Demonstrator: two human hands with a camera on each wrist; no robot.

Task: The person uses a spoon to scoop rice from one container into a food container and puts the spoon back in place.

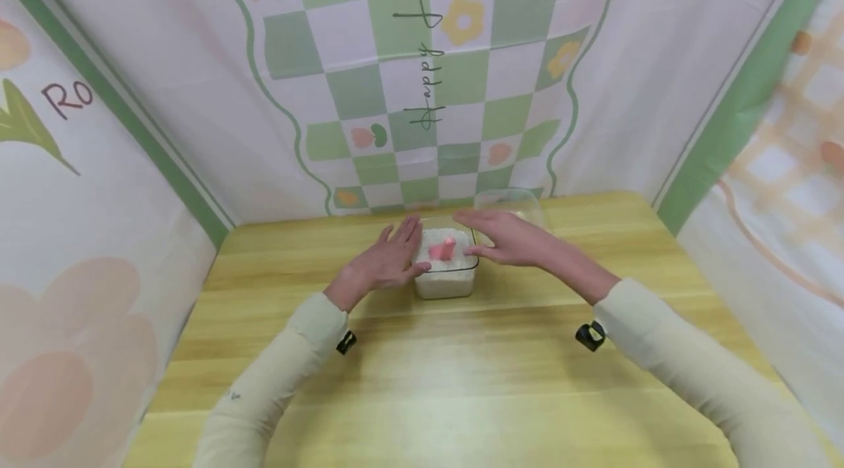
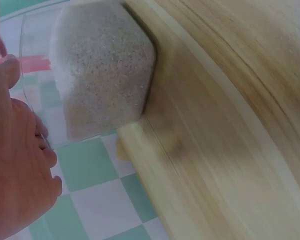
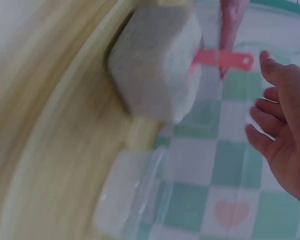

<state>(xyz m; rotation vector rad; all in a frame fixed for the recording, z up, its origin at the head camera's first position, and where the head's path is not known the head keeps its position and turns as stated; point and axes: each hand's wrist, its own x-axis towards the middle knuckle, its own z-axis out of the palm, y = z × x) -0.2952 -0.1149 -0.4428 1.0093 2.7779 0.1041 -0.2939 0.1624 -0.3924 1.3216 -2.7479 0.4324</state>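
Rice container point(image 1: 445, 279) sits between both open hands point(image 1: 389, 259).

Cream long sleeves point(image 1: 283, 373); black wrist clips point(image 1: 590, 335)

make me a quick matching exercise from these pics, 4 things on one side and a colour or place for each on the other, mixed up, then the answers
Things:
1. clear container
2. scoop
3. lid
4. left hand

Place, colour or state:
A. pink, sticking out of the white grains
B. lying on the table behind the right hand
C. filled with white grains
D. fingers straight, at the container's left side

Pairs: 1-C, 2-A, 3-B, 4-D
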